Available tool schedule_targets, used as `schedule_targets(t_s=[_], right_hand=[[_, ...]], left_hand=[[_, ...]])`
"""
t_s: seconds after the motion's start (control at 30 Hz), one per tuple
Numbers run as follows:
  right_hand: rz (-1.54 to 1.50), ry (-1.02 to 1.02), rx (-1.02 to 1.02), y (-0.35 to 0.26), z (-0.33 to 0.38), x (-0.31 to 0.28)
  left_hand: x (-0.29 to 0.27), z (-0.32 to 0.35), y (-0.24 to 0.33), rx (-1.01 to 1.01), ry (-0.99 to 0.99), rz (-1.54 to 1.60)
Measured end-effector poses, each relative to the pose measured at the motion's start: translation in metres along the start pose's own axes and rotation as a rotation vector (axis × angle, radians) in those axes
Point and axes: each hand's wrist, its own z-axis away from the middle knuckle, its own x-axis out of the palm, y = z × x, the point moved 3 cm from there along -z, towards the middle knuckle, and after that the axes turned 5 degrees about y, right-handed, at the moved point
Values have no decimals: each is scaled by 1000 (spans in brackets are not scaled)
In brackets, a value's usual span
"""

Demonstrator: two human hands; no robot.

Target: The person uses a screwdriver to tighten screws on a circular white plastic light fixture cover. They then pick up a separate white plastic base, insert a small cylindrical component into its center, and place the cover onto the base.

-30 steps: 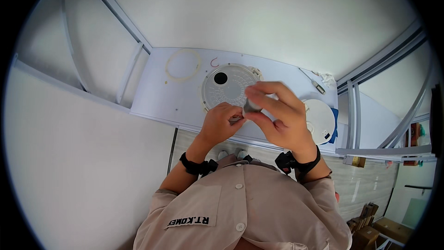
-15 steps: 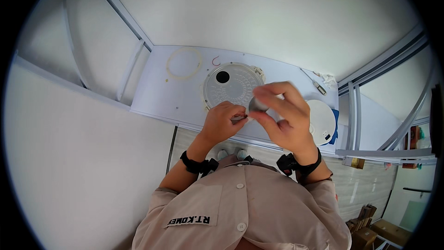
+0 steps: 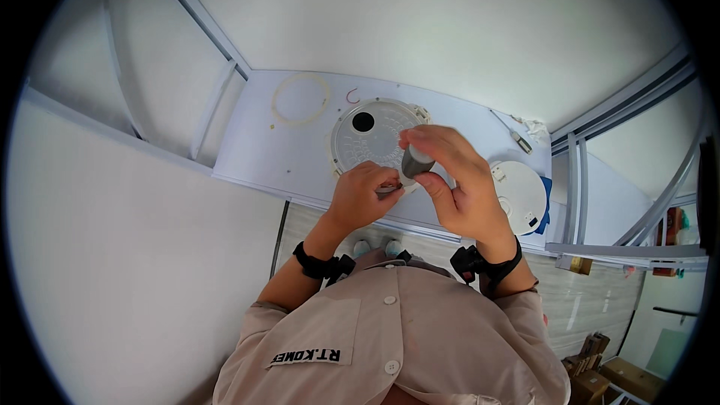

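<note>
Near the centre of the frame, the right hand (image 3: 457, 187) wraps its fingers around a small dark grey cylinder (image 3: 415, 161), holding it just over the lower right edge of a round white ribbed disc (image 3: 369, 142) with a dark hole. The left hand (image 3: 364, 195) sits just beside it, fingers curled and pinched on something tiny at its fingertips; what that item is cannot be made out. The disc's lower edge is hidden behind both hands. It lies on a pale work surface (image 3: 262, 150), where a thin ring (image 3: 300, 99) rests to the upper left and a second round white unit (image 3: 519, 195) sits at the right, partly covered by the right hand.
</note>
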Motion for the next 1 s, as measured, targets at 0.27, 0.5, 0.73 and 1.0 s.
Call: schedule_targets(t_s=[0.27, 0.5, 0.73, 1.0], right_hand=[[176, 226, -151, 2, 13, 8], [387, 364, -254, 3, 20, 20], [547, 415, -273, 1, 18, 36], [-147, -1, 82, 16, 1, 12]], left_hand=[[4, 1, -3, 11, 10, 10], [3, 0, 1, -2, 31, 15], [8, 2, -3, -56, 53, -1], [1, 2, 2, -51, 29, 75]])
